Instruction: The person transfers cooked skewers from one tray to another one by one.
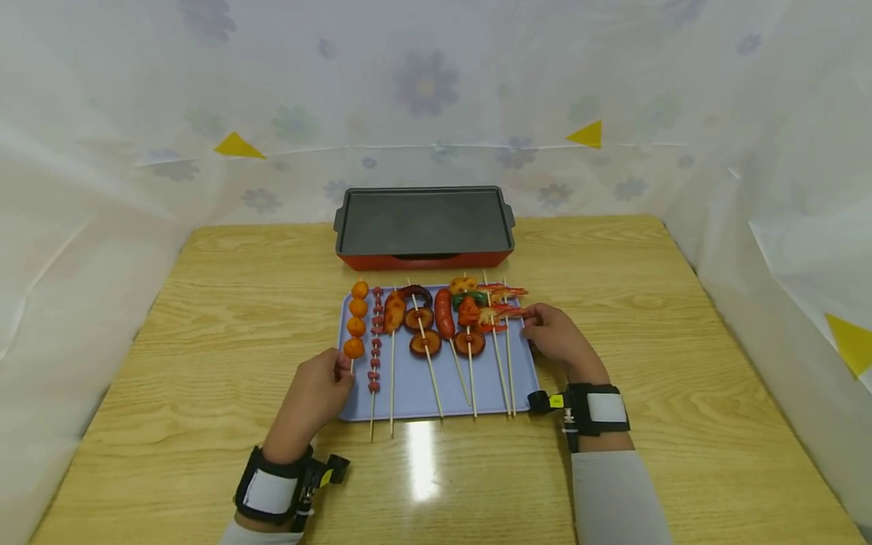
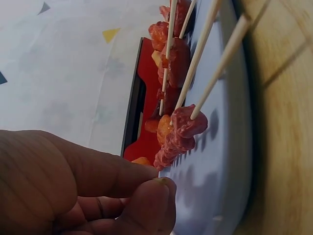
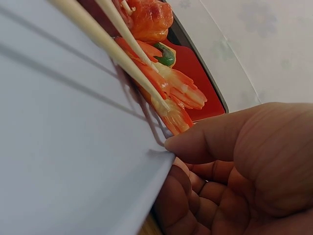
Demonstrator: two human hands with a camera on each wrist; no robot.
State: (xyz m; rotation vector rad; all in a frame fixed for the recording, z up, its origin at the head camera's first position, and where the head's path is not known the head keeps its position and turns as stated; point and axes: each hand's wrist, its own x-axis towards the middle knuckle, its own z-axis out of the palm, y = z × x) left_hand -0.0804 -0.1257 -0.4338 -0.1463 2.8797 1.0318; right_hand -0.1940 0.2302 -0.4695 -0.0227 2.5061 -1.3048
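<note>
A pale lilac tray [image 1: 490, 390] lies on the table, bearing several food skewers. At its left side, my left hand [image 1: 320, 384] pinches the stick of a skewer of orange balls [image 1: 356, 327] between thumb and index finger. In the left wrist view, the index finger [image 2: 112, 174] mostly covers that skewer. Beside it lies a skewer of small red meat pieces [image 1: 375, 352]. My right hand [image 1: 559, 338] grips the tray's right rim, thumb [image 3: 188, 142] on top and other fingers curled below. Nearest that hand are the shrimp skewers [image 1: 500, 310].
Behind the tray stands a red electric griddle [image 1: 422, 261] with a dark flat plate. Between the outer skewers lie a sausage skewer [image 1: 444, 314] and a mushroom skewer [image 1: 425, 343]. Several stick ends overhang the tray's front edge. White flowered sheeting [image 1: 422, 83] surrounds the wooden table [image 1: 681, 363].
</note>
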